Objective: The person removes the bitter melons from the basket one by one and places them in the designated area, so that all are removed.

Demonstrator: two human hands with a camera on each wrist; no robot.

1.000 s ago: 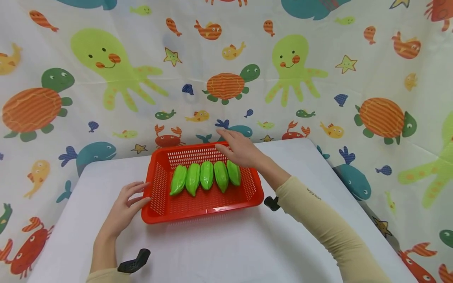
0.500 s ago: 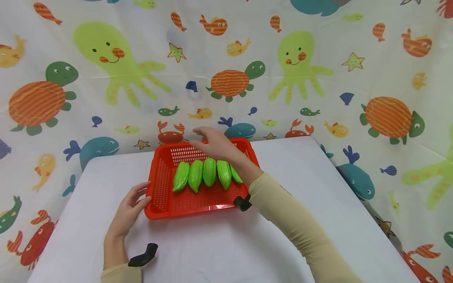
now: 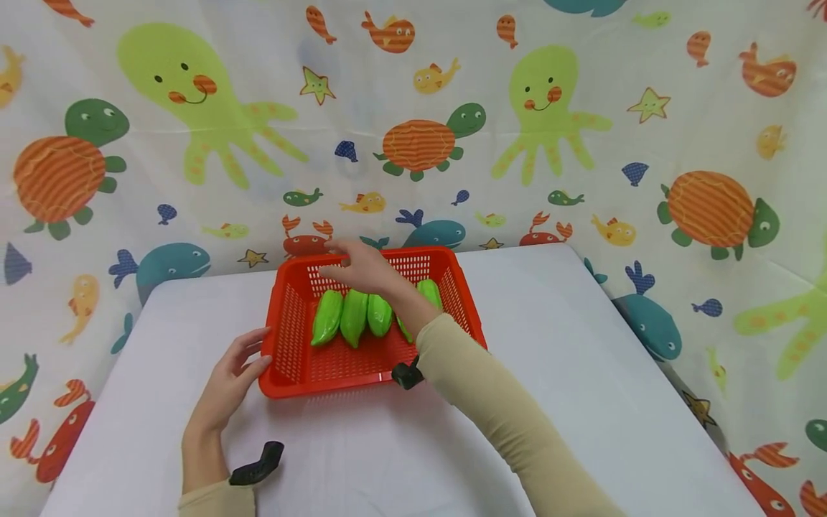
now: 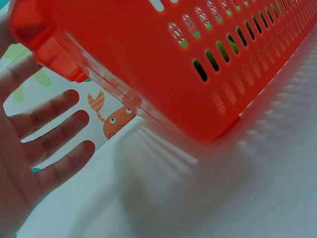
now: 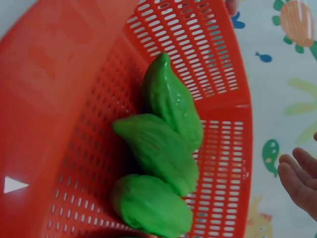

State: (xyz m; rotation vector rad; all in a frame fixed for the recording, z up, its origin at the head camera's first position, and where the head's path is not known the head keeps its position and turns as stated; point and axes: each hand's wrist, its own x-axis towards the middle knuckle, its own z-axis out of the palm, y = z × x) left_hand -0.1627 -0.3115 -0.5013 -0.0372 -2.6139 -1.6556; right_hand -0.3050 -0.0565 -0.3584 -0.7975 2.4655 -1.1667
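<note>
A red perforated plastic basket (image 3: 323, 386) holds a row of glossy green, ridged fruits with pointed ends, like star fruit (image 3: 353, 318). At its left rim rests my left hand (image 3: 226, 384), thumb and fingertips right at the edge; in the left wrist view its fingers (image 4: 64, 166) are straight and spread. My right hand (image 3: 365, 269) hovers palm down above the basket's back half, holding nothing. Its forearm hides part of the row. Three of the star fruits (image 5: 171, 101) show side by side in the right wrist view, with my right fingertips (image 5: 293, 174) off to the right.
The basket stands on a white-covered table (image 3: 555, 345), toward its back edge. Behind hangs a white curtain (image 3: 575, 222) printed with sea animals. A black wrist mount (image 3: 258, 465) sits on the left wrist and another (image 3: 408, 375) on the right.
My right hand has swept left across the basket, from its right side to above the left fruits. My left hand stays at the left rim. The fruits lie as before.
</note>
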